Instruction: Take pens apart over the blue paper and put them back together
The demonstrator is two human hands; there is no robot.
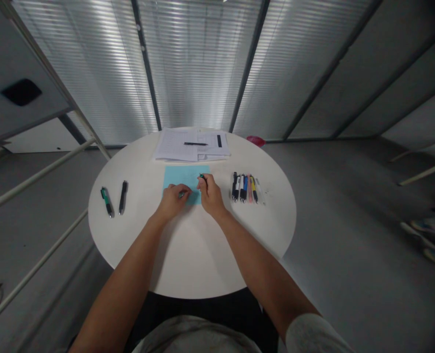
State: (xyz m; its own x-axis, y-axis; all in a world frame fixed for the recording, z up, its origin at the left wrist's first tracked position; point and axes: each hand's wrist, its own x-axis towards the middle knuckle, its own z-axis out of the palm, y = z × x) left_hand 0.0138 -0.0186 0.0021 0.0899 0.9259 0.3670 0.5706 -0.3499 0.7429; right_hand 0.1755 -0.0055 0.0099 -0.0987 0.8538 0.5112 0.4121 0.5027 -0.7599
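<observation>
Over the blue sheet, near the middle of the white table, both hands are busy, close together but apart! Right hand has thumb and fingers closed on a dark piece with a touch of green, held above the sheet's right side. Left hand is curled low over the near part of the sheet, a small greyish bit peeking out at the fingers — whether it's gripped or merely touched, I cannot tell.

Off to the left lie two pens, one green, one black, side by side. Over on the right, a row of pens — black, white, blue, pink, yellow among them. Beyond the sheet, papers carry another dark pen, lying crosswise.
</observation>
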